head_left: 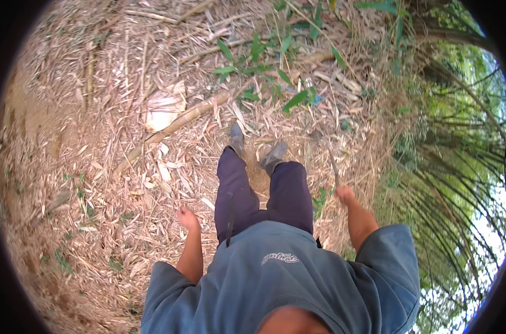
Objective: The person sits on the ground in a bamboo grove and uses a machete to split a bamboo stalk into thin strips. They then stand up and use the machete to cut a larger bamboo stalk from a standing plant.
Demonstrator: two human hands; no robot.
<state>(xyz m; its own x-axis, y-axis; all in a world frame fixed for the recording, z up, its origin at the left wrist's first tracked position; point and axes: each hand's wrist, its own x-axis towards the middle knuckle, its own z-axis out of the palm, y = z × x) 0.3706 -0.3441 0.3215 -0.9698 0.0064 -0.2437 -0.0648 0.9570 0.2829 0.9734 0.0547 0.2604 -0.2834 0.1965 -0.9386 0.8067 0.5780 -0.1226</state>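
Observation:
My right hand is closed around the lower end of a long knife. Its slim, dull brownish blade points forward over the leaf litter, seen almost edge-on. At my left side, my left hand hangs low with its fingers curled in, and I see nothing in it. Both arms are bent slightly outward from my body. A cut bamboo pole lies slantwise on the ground ahead of my feet. Beside it rests a broad pale bamboo sheath.
Dry leaves and husks cover the ground around my grey shoes. Green leafy shoots rise ahead, with more poles lying behind. Dense thin stems stand along the right. Bare brown soil shows at the far left.

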